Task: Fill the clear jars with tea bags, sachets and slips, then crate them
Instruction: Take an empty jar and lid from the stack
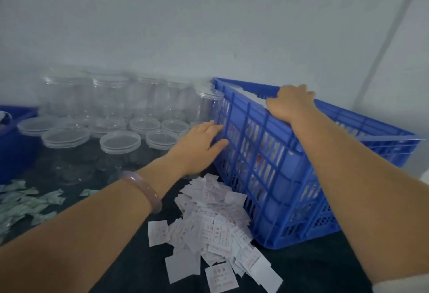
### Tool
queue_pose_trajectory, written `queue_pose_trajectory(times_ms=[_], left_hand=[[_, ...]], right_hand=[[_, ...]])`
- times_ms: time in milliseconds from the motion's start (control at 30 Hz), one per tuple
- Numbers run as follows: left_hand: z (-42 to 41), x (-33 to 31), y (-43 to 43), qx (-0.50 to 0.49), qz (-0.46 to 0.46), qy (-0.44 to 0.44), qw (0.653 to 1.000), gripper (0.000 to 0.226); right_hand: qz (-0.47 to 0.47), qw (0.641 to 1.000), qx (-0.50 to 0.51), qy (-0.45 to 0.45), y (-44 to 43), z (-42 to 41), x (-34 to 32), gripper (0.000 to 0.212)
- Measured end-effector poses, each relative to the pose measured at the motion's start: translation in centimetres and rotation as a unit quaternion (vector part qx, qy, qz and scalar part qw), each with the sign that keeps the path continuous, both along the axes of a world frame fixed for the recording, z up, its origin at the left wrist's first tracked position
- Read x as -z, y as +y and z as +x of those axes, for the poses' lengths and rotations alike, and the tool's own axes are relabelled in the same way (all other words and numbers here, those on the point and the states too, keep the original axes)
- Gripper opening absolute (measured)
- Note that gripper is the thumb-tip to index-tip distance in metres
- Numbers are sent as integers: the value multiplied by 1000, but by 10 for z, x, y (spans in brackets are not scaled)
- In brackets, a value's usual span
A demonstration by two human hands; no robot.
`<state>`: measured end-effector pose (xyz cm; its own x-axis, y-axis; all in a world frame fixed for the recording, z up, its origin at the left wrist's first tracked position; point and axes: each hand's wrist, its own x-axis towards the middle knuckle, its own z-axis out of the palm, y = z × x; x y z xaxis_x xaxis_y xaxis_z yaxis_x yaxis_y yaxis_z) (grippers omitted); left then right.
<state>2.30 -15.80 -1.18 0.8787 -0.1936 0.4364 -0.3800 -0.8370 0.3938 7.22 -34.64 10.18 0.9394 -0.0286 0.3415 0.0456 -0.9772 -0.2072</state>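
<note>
The right hand (pixel 290 104) curls its fingers over the top rim of the blue crate (pixel 278 176) and holds it tight. The left hand (pixel 199 146) is flat and open, fingers spread, pressing on the crate's side near the corner. The two hands are apart. The crate is hard plastic, full of little square holes, and it sits on the dark counter (pixel 313 269). A heap of white paper slips (pixel 209 218) lies against its bottom edge. Round clear jars (pixel 109 95) stand by the wall, just left of the crate, with clear lids (pixel 120 141) in front. Green and white sachets (pixel 27 202) lie far left
</note>
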Motion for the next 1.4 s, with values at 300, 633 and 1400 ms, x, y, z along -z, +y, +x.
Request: queue_pose_trajectory(times_ms=[300, 633, 1400], left_hand=[[-34, 14, 133, -284, 178, 88, 938, 65], [-44, 43, 171, -241, 98, 97, 961, 41], [-53, 75, 157, -237, -291, -48, 926, 39]], right_hand=[[-18, 946, -312, -83, 111, -42, 73, 36], [-37, 910, -394, 123, 223, -51, 152, 70], [304, 862, -387, 119, 236, -46, 184, 64]])
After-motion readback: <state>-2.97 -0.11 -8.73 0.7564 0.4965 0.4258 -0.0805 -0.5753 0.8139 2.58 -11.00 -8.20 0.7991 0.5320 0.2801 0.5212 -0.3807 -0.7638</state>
